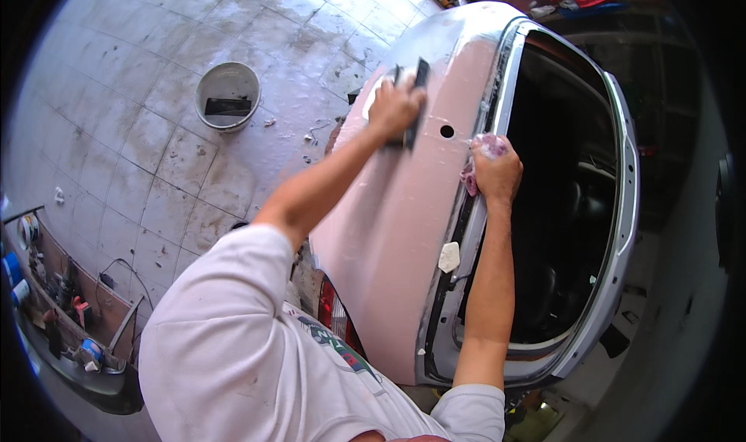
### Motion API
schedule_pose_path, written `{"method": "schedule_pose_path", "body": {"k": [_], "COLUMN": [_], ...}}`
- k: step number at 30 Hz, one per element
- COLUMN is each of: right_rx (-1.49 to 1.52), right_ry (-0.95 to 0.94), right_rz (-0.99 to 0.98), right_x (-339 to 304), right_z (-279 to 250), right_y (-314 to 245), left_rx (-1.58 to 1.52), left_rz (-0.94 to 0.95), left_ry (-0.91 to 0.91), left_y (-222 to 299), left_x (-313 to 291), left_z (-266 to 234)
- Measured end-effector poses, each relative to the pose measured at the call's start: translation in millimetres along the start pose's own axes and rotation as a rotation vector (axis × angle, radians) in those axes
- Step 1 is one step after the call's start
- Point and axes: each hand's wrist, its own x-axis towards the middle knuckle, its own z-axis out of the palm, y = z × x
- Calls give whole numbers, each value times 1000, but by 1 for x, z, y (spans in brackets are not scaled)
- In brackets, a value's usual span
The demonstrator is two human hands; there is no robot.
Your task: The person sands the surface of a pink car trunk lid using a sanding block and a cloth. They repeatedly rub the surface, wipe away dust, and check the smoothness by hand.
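Observation:
A car body panel (373, 263), coated in matte pink with pale streaks, runs beneath both arms. On its upper part my left hand (396, 108) grips a long black sanding block (420, 85), slightly blurred and lying against the surface. My right hand (497, 174) is closed on a wet pink-and-white rag (489, 145) at the edge of the window opening. Between the two hands, the panel has a round dark hole (447, 131). A small white angular piece (449, 257) rests on the ledge below my right hand.
A grey bucket (203, 116) with a dark flat piece inside stands on the dirty tiled floor (155, 131). At lower left is a cart (116, 306) holding tools and cans. The open window frame (626, 158) borders the dark car interior. A red tail light (329, 306) sits near my torso.

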Motion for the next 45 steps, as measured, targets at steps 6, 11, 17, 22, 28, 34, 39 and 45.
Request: {"method": "schedule_pose_path", "body": {"k": [6,11,17,22,28,34,39,45], "right_rx": [6,18,-1,35,13,44,-2,-4], "right_ry": [8,8,4,-1,10,-7,-5,1], "right_rz": [-20,-44,-24,-23,9,-22,0,22], "right_x": [0,5,-1,-2,-1,-4,2,-1], "right_z": [4,3,2,4,3,6,4,1], "right_y": [13,-4,13,5,9,9,4,8], "left_rx": [-91,-22,-49,-6,-30,-42,59,-54], "left_rz": [171,-21,339,152,76,84,-33,330], "left_ry": [46,38,-4,-57,5,1,45,74], "left_y": [-8,-24,-40,-39,6,-16,-21,-19], "left_x": [-60,43,-96,30,-24,4,14,-145], "left_z": [-7,-10,-17,-20,6,-6,5,-20]}}
